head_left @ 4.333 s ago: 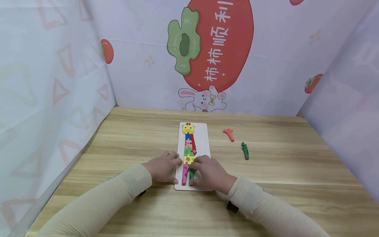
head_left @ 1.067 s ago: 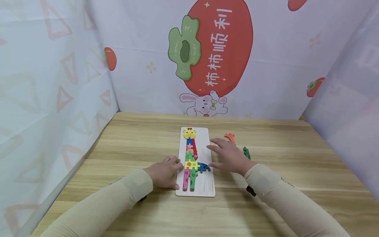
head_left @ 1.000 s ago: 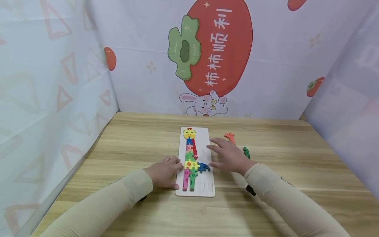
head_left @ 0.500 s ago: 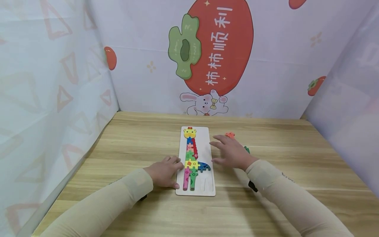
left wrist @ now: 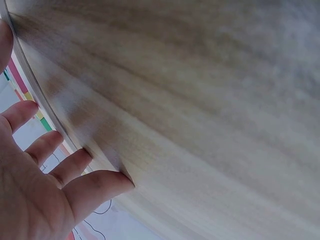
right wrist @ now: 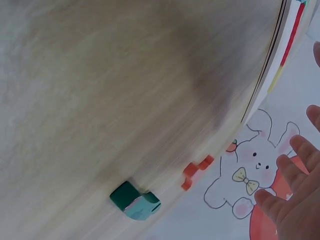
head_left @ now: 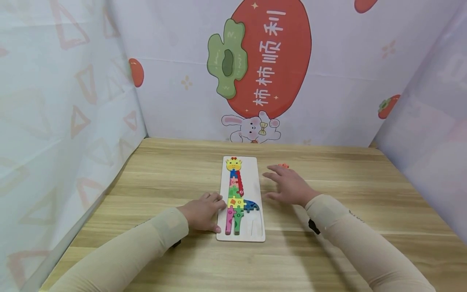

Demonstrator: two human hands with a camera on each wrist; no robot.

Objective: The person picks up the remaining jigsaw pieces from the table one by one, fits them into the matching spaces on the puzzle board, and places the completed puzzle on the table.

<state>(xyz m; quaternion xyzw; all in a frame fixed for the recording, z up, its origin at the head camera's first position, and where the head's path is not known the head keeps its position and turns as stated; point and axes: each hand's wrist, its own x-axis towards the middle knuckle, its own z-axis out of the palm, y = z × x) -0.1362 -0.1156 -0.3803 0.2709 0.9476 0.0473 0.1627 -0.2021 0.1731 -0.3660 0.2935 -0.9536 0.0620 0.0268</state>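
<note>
A white puzzle board (head_left: 249, 174) lies on the wooden table, bearing a jigsaw giraffe with a yellow head piece (head_left: 234, 164), red mane piece (head_left: 239, 183), pink leg piece (head_left: 229, 222), green leg piece (head_left: 238, 222) and dark blue piece (head_left: 251, 205). My left hand (head_left: 202, 213) rests at the board's left edge, fingers spread along it in the left wrist view. Just right of the board, my right hand (head_left: 292, 186) hovers with spread fingers and holds nothing. Beyond it lies an orange puzzle piece (head_left: 283, 166), partly hidden. A loose green piece (right wrist: 136, 201) shows only in the right wrist view.
Pale recesses (head_left: 254, 228) show at the board's lower right. The wooden table (head_left: 175, 170) stretches around the board. Printed cloth walls stand at the back (head_left: 175, 101), left and right.
My right hand has come off the lower part of the board and drifted right, now covering the loose green piece and most of the orange one in the head view. My left hand stays at the edge.
</note>
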